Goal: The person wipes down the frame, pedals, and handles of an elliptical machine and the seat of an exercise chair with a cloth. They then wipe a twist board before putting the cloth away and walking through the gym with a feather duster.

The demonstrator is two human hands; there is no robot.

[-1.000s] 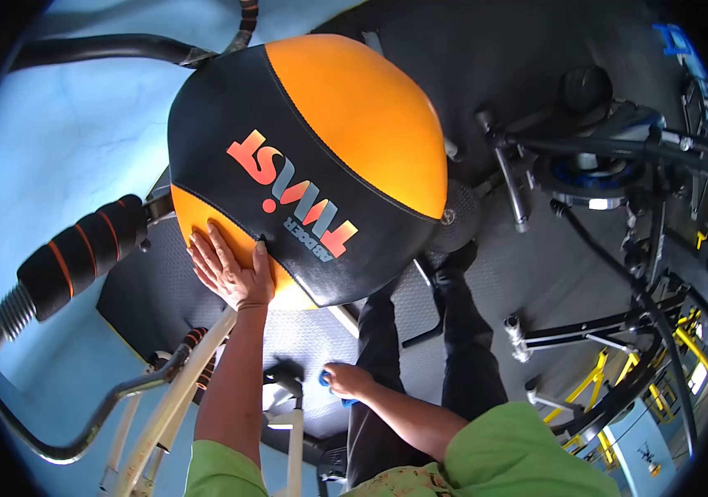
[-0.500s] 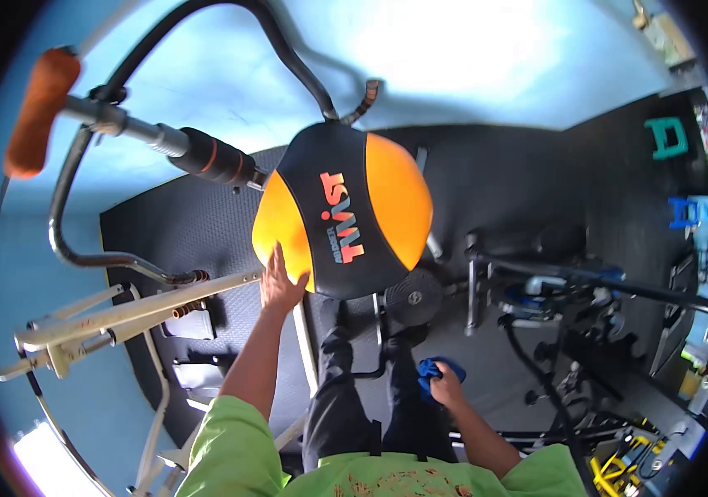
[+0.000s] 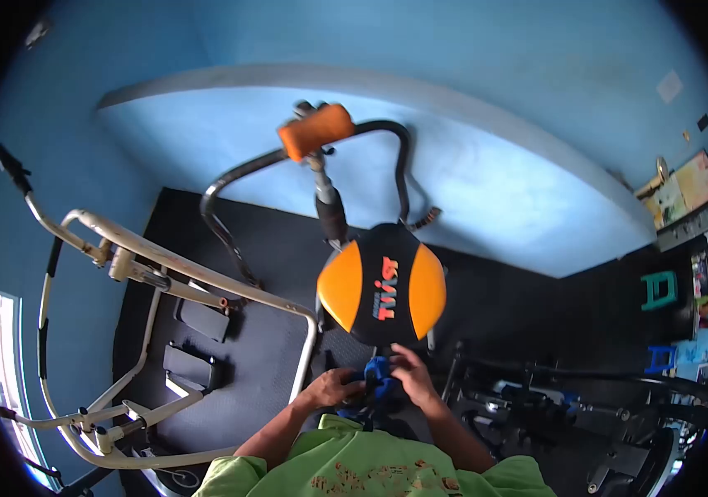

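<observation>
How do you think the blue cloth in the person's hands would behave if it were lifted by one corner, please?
The blue cloth is bunched between the left hand and right hand, so it is probably soft and would droop. It looks small, so likely light. It seems unlikely to roll or break.

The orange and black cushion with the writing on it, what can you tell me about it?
The cushion is a rounded, padded seat, black down the middle with an orange panel on each side, looking like smooth vinyl. Orange and white lettering runs along the black band. It sits on an exercise machine's black curved frame over the dark floor mat. The left hand and right hand hold a blue cloth at its near edge.
</observation>
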